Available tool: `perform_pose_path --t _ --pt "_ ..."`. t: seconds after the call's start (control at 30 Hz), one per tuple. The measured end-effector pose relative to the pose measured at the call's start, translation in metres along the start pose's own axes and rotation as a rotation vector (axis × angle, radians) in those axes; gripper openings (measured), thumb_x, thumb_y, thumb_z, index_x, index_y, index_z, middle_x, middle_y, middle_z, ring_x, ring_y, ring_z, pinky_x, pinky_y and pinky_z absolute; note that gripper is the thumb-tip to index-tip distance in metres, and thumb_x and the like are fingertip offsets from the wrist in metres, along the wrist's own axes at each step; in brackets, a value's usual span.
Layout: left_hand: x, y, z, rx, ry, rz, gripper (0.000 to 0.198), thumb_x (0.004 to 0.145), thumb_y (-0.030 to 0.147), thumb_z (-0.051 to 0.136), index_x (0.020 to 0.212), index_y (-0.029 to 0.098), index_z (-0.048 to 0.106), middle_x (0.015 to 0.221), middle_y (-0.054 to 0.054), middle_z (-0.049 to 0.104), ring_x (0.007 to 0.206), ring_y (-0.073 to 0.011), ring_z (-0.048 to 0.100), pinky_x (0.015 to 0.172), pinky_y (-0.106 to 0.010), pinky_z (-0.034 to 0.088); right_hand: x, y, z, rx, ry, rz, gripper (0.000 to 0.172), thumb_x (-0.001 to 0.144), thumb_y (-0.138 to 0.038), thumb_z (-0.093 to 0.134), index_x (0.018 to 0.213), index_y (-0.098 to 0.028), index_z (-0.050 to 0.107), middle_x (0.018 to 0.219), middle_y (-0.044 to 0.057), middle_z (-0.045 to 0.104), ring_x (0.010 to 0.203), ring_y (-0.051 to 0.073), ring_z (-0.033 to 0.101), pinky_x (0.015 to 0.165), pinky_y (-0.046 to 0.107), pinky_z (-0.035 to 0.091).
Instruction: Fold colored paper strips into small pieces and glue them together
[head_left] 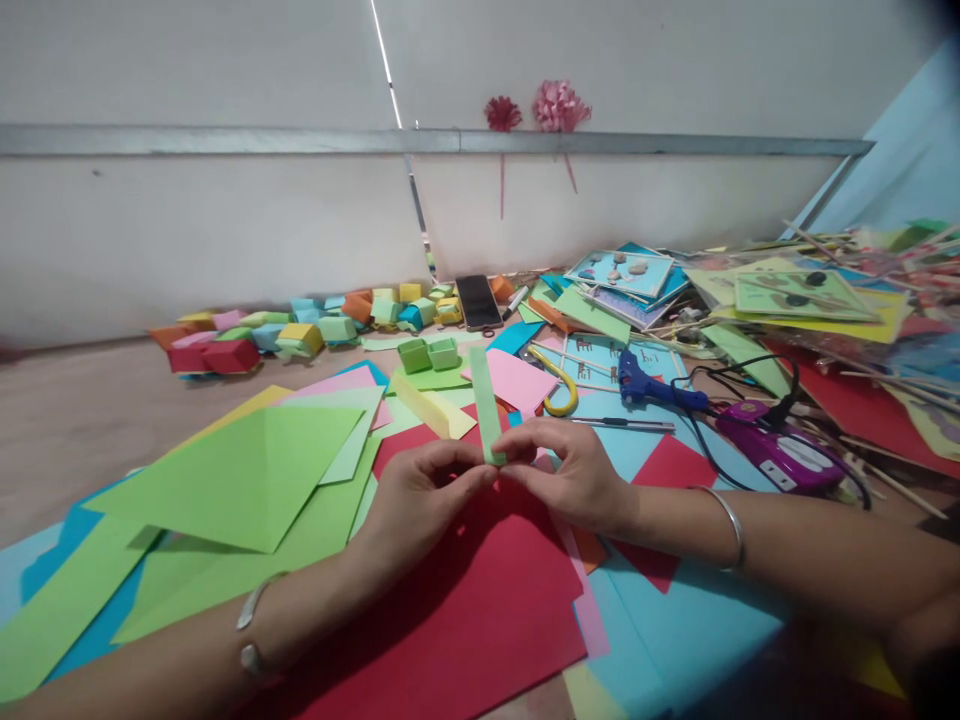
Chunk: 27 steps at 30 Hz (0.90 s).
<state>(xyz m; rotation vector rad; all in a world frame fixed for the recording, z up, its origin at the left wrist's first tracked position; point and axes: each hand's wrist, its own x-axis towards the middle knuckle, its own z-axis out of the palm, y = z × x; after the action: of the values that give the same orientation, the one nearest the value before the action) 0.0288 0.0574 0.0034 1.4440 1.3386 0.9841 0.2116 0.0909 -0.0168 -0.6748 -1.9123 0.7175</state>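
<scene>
A narrow light green paper strip stands upright between my two hands, pinched at its lower end. My left hand grips that end from the left with thumb and forefinger. From the right, my right hand pinches the same end, its fingertips close to those of the left. Under both hands lies a large red paper sheet. Just beyond the strip are a folded yellow paper piece, a pink paper piece and two small green paper boxes.
Green sheets overlap on the left. Several coloured paper boxes line the wall beside a phone. On the right are yellow-handled scissors, a blue glue gun, a purple power strip with cables, and piled cards.
</scene>
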Motion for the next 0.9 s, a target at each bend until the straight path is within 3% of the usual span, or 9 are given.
perform_pose_path --t 0.2,0.53,0.9 --pt "-0.0022 0.0028 -0.0001 0.051 0.033 0.094 0.014 0.073 0.032 0.069 0.072 0.018 0.071 0.059 0.000 0.069 0.047 -0.0119 0.058 0.045 -0.022 0.046 -0.0004 -0.0012 -0.0005 -0.003 0.026 0.034 0.007 0.082 -0.018 0.069 0.086 -0.018 0.074 0.081 0.004 0.074 0.072 0.015 0.067 0.072 0.031 0.055" --pt "-0.0020 -0.0059 -0.0028 0.332 0.153 0.514 0.009 0.078 0.019 0.064 0.069 0.020 0.067 0.063 0.001 0.070 0.056 -0.0119 0.064 0.052 -0.020 0.051 -0.0007 -0.0017 0.0007 0.059 0.051 -0.039 0.015 0.080 -0.013 0.066 0.083 -0.022 0.077 0.078 0.003 0.075 0.072 0.015 0.067 0.069 0.030 0.056" --pt "-0.0031 -0.0031 -0.0029 0.470 0.152 0.676 0.012 0.081 0.015 0.062 0.071 0.020 0.059 0.061 0.003 0.063 0.051 -0.0093 0.056 0.048 -0.018 0.046 -0.0020 -0.0031 0.0019 0.018 0.074 -0.089 0.012 0.080 -0.014 0.065 0.080 -0.022 0.074 0.078 0.002 0.074 0.071 0.014 0.065 0.067 0.029 0.055"
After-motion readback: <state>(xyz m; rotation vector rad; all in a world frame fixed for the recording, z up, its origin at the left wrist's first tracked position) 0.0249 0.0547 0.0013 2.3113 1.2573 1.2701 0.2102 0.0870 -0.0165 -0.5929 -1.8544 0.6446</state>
